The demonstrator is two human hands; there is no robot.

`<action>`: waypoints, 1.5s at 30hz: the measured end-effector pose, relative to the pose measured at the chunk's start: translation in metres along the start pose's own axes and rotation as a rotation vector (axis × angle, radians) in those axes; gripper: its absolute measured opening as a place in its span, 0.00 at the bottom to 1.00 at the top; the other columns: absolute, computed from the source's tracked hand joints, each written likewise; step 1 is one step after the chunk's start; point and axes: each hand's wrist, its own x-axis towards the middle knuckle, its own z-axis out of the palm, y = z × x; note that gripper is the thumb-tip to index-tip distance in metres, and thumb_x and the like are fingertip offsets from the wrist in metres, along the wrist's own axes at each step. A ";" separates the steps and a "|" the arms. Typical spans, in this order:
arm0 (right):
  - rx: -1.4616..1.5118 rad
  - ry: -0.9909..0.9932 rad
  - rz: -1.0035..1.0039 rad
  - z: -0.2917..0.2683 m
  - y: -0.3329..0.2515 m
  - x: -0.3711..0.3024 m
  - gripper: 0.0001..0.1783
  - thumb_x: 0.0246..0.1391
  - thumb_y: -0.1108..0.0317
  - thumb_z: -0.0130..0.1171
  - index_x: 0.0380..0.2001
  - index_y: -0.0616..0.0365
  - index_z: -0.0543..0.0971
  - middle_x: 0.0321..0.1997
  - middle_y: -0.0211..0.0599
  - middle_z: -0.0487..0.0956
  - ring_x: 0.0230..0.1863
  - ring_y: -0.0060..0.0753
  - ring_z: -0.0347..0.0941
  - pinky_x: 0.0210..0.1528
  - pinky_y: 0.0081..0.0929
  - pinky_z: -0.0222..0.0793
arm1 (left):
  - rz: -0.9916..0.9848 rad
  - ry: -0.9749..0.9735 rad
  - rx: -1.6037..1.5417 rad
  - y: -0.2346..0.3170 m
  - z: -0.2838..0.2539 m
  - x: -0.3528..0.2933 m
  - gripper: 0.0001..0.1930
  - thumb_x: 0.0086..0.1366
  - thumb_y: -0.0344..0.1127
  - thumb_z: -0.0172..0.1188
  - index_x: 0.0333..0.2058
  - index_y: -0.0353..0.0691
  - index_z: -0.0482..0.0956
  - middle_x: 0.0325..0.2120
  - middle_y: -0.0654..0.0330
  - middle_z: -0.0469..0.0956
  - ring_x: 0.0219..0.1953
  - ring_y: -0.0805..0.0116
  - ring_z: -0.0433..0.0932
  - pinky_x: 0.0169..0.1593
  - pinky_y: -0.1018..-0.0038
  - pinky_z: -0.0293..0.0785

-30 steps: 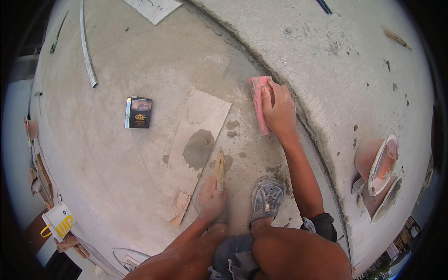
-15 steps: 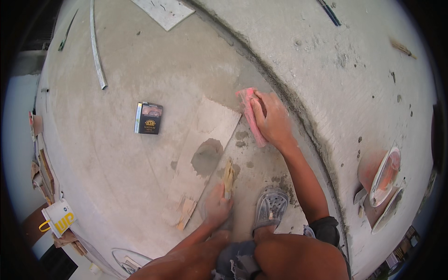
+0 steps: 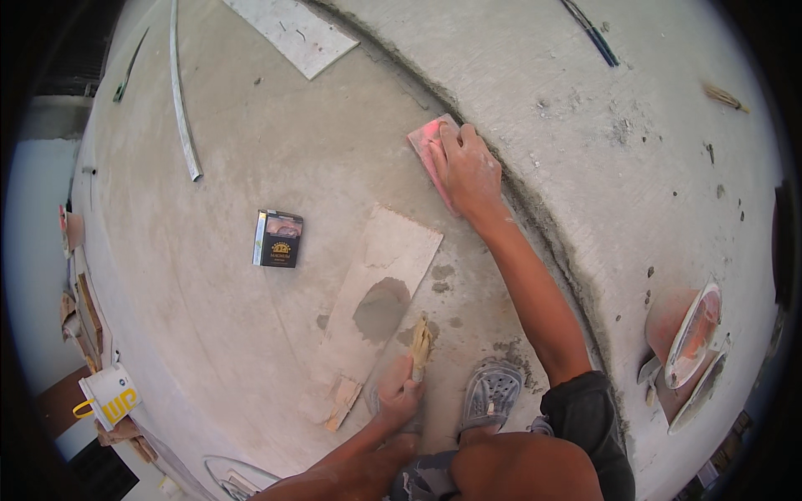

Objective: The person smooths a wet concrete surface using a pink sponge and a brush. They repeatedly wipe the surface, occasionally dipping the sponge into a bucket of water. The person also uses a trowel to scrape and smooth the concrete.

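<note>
My right hand [image 3: 474, 174] grips a pink plastering float [image 3: 424, 149], which lies against the grey concrete floor [image 3: 225, 326] beside a long rough groove [image 3: 547, 213]. Its handle is mostly hidden under my fingers. Closer to my feet, my left hand [image 3: 398, 397] is closed around a brush [image 3: 422, 338] with pale yellowish bristles pointing away from me. Left of that brush is a flat pale board [image 3: 403, 242] carrying a dark wet patch of mortar [image 3: 381, 311]; its near end looks broken.
A dark cigarette pack [image 3: 279, 240] stands left of the board. Farther off lie a metal strip [image 3: 185, 125] and a white panel [image 3: 305, 42]. At right are dusty buckets [image 3: 693, 330]; at left, a white bucket [image 3: 110, 397]. My grey clog [image 3: 491, 392] is near the brush.
My right hand has slid the float farther away and slightly left, and it now lies flatter on the floor. My left hand keeps its hold on the brush. The view has shifted a little.
</note>
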 end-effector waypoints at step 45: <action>0.595 -0.444 0.269 -0.063 0.108 0.003 0.26 0.68 0.49 0.63 0.43 0.65 0.89 0.35 0.36 0.88 0.38 0.24 0.79 0.47 0.31 0.76 | -0.260 0.008 -0.270 0.022 0.004 0.014 0.27 0.76 0.31 0.51 0.71 0.28 0.67 0.32 0.63 0.79 0.23 0.79 0.72 0.27 0.78 0.70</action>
